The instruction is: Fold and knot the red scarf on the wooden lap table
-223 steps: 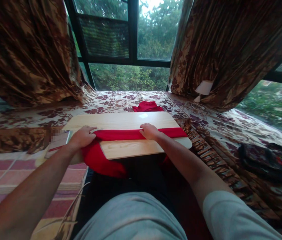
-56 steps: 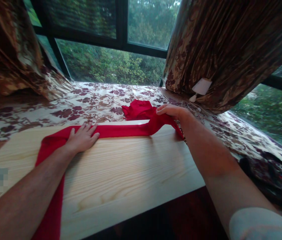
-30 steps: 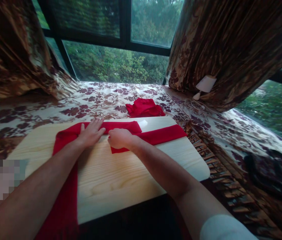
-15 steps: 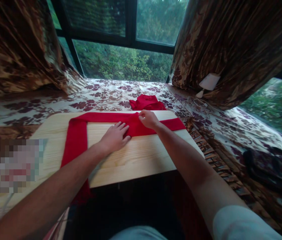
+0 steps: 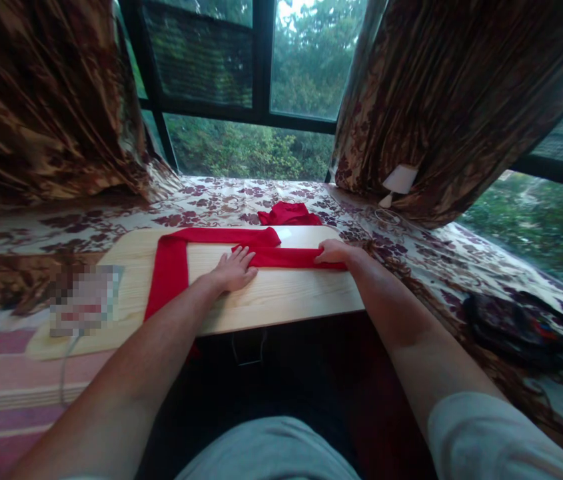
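Note:
A long red scarf (image 5: 211, 237) lies folded back on itself across a pale wooden lap table (image 5: 281, 303). One end hangs over the table's near edge at the left. My left hand (image 5: 234, 269) lies flat with fingers spread, its fingertips resting on the folded end near the middle. My right hand (image 5: 332, 253) presses palm-down on the fold at the scarf's right end, fingers together.
A second red cloth (image 5: 288, 214) lies bunched beyond the table on a floral bedspread (image 5: 111, 223). Brown patterned curtains (image 5: 441, 100) hang left and right of a dark-framed window. A small white lamp (image 5: 397, 181) stands at the right. A dark bag (image 5: 521, 323) lies far right.
My right hand has slid right along the scarf to its fold at the table's right side. My left hand stays near the middle. The camera has pulled back.

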The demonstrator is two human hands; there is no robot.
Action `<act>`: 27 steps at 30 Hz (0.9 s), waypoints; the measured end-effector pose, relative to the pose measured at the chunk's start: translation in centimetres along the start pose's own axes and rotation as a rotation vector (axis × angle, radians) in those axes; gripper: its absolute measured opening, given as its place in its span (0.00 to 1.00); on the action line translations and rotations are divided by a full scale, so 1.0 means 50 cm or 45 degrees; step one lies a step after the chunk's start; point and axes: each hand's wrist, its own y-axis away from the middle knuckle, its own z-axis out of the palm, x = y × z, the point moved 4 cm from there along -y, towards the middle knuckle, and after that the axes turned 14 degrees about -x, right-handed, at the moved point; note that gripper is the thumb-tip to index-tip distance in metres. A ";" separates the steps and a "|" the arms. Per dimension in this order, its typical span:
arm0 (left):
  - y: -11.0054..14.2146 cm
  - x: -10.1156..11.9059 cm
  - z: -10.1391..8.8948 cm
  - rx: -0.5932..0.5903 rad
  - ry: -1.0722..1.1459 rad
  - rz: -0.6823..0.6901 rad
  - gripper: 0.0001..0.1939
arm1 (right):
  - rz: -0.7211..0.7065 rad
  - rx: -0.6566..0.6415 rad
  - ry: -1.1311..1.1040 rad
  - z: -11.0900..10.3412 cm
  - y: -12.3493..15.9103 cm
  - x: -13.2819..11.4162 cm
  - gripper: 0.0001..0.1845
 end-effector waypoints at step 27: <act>0.078 0.132 -0.024 0.419 1.464 -0.093 0.18 | -0.560 0.230 0.057 -0.050 0.271 -0.199 0.19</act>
